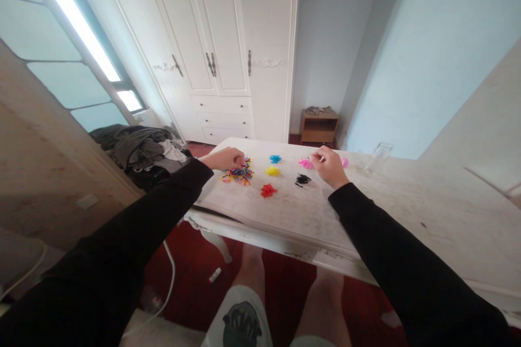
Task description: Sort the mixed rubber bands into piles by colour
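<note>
My left hand [228,159] is over the left end of the table, its fingers pinched together at a mixed pile of small, thin, multicoloured pieces [239,175] that look like little bands. What those fingers hold, if anything, is too small to name. My right hand [328,166] hovers between two pink heaps, a left one [305,164] and a right one [344,162] partly behind it. Its thumb and fingertips are closed, and their contents cannot be made out. Between the hands lie a blue heap [275,159], a yellow heap [272,172], a red heap [268,190] and a black heap [303,179].
A clear glass [378,157] stands on the white table [293,217], right of my right hand. Dark clothes [138,149] are piled at the left. Behind the table are a white wardrobe [228,27] and a small wooden cabinet [319,127]. A white cable [172,265] hangs at lower left.
</note>
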Tool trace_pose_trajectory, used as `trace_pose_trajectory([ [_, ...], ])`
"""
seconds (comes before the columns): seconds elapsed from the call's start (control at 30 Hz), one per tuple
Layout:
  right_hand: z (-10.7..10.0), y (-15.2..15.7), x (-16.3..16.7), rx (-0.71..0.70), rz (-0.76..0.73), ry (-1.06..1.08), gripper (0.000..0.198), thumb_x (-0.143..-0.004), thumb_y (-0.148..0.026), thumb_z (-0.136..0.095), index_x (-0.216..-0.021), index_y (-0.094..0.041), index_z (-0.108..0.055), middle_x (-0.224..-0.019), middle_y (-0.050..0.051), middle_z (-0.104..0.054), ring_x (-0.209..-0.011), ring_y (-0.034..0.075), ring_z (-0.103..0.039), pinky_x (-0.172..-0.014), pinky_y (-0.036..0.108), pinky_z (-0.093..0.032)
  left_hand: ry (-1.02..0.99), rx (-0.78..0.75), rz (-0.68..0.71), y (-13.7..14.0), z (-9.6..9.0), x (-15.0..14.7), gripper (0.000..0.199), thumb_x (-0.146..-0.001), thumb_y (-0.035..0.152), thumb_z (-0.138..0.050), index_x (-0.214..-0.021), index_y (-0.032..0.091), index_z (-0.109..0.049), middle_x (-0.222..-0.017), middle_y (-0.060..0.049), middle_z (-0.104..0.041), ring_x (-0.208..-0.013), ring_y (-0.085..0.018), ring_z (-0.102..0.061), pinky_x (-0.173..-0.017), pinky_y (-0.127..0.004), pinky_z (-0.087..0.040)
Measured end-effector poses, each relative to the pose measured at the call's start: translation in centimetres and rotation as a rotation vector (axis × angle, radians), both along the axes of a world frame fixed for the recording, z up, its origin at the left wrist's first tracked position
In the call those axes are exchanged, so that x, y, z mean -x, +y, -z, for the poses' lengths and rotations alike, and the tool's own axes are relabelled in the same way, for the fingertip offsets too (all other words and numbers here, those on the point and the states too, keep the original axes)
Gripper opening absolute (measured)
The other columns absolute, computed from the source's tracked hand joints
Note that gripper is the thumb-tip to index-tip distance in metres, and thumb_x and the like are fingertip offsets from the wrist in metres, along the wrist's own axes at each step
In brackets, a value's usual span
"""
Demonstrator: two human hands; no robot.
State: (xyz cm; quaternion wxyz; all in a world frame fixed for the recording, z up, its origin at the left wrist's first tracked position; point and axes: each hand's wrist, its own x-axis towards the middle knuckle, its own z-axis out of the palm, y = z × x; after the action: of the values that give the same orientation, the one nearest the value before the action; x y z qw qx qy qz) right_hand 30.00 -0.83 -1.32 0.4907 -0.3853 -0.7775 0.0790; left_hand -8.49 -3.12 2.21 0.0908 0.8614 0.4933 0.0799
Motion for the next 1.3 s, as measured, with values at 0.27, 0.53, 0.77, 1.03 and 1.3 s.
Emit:
trace_pose_trajectory([
  [0.27,-0.03,-0.04,0.01,0.007,0.0,-0.009,0.018,-0.082,-0.024,-0.057,-0.065,-0.02,-0.059,-0.072,0.003,-0.057,-0.069,0.018,-0.054,-0.068,0.033,-0.041,-0.005,0.003,-0.055,-0.17,0.37,-0.26,0.023,-0.072,0.027,-0.062,-0.091,0.017,-0.069,-0.075,0.0,-0.071,-0.067,-0.014,-0.062,-0.063,-0.022,-0.041],
  [0.53,-0.06,-0.08,0.02,0.007,-0.012,-0.011,0.019,-0.082,-0.024,-0.057,-0.063,-0.02,-0.059,-0.072,0.003,-0.058,-0.068,0.018,-0.054,-0.066,0.033,-0.041,-0.158,0.027,-0.024,-0.25,-0.03,0.36,0.026,-0.076,0.028,-0.063,-0.098,0.016,-0.064,-0.074,0.0,-0.068,-0.064,-0.012,-0.057,-0.063,-0.021,-0.04],
  [0.77,-0.04,-0.03,0.0,0.008,-0.002,-0.023,0.017,-0.081,-0.024,-0.057,-0.064,-0.02,-0.059,-0.072,0.003,-0.058,-0.068,0.018,-0.055,-0.068,0.033,-0.041,-0.325,0.177,-0.037,-0.34,0.2,0.56,0.037,-0.07,0.038,-0.077,-0.095,0.015,-0.063,-0.07,-0.003,-0.071,-0.062,-0.014,-0.063,-0.057,-0.022,-0.043],
  [1.03,-0.05,-0.05,0.01,0.017,0.003,-0.023,0.016,-0.08,-0.025,-0.057,-0.065,-0.02,-0.059,-0.071,0.003,-0.057,-0.069,0.018,-0.055,-0.067,0.033,-0.041,-0.37,0.232,-0.058,-0.16,0.48,0.4,0.032,-0.065,0.027,-0.079,-0.092,0.014,-0.069,-0.078,-0.006,-0.076,-0.072,-0.019,-0.07,-0.062,-0.024,-0.051],
  [1.3,-0.42,-0.33,0.06,0.026,-0.003,-0.039,0.018,-0.081,-0.025,-0.057,-0.064,-0.02,-0.059,-0.073,0.004,-0.059,-0.069,0.018,-0.055,-0.067,0.033,-0.042,-0.275,0.155,-0.025,-0.26,0.73,-0.02,0.024,-0.066,0.027,-0.077,-0.087,0.015,-0.07,-0.076,-0.003,-0.076,-0.068,-0.016,-0.07,-0.062,-0.022,-0.049],
])
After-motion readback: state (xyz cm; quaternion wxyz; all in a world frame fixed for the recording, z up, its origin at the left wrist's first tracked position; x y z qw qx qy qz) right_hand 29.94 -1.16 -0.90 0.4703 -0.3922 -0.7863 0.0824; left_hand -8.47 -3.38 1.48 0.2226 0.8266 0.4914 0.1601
